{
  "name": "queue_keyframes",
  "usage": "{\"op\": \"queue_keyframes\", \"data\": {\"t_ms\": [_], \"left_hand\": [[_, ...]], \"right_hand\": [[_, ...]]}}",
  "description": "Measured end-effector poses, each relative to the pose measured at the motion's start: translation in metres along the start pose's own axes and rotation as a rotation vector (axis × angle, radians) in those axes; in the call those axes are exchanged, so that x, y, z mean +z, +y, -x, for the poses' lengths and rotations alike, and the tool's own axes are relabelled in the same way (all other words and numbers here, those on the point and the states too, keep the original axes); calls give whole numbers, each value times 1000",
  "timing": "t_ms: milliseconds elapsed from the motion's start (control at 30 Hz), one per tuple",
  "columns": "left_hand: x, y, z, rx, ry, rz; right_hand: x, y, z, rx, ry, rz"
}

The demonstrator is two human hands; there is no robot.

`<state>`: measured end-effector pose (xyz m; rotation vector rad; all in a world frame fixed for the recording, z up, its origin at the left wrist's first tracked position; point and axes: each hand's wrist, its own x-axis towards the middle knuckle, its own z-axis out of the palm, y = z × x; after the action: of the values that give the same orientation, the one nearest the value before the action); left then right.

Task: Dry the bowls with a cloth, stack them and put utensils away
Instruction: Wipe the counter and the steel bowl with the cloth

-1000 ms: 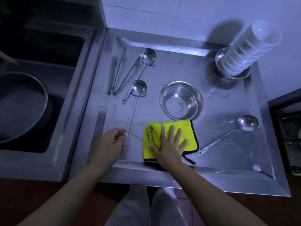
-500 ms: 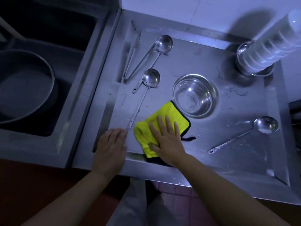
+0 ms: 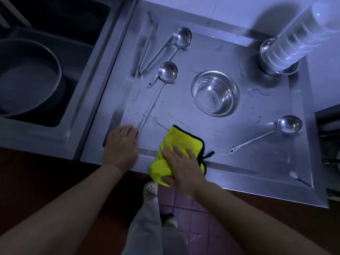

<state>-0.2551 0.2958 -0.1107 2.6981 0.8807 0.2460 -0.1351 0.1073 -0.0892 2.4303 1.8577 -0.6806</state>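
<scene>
At the counter's front edge
Cloth: yellow cloth (image 3: 181,142) lies bunched, its near end hanging over the counter (image 3: 257,168) rim.
Right hand: right hand (image 3: 181,167) presses flat on it, fingers straight, thumb (partly hidden) against the fold.
Left hand: left hand (image 3: 120,146) rests beside a ladle (image 3: 166,73) handle; fingertips hidden, grip unclear.
Bowls: steel bowl (image 3: 214,92) stands mid-counter; stacked bowls (image 3: 296,43) blurred, cut off top right.
</scene>
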Motion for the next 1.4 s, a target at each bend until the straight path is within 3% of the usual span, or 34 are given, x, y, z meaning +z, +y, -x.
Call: {"op": "queue_keyframes", "data": {"t_ms": [100, 233, 500, 633, 833, 967, 1067, 1233, 1400], "left_hand": [[3, -1, 1, -9, 33, 0], [4, 2, 3, 6, 94, -3], [3, 5, 6, -22, 70, 0], [4, 5, 6, -15, 83, 12], [6, 9, 7, 18, 145, 3], [5, 14, 8, 64, 148, -118], [7, 24, 6, 225, 132, -196], [21, 115, -22, 505, 44, -124], [67, 243, -52, 505, -156, 12]], "right_hand": [[10, -23, -28, -54, 98, 76], [16, -2, 4, -88, 185, 54], [14, 99, 127, 132, 142, 195], [21, 71, 103, 233, 171, 158], [26, 7, 37, 172, 219, 106], [30, 16, 43, 101, 242, 118], [32, 43, 71, 87, 290, 115], [29, 115, 141, 166, 280, 76], [19, 188, 199, 397, 242, -109]]}}
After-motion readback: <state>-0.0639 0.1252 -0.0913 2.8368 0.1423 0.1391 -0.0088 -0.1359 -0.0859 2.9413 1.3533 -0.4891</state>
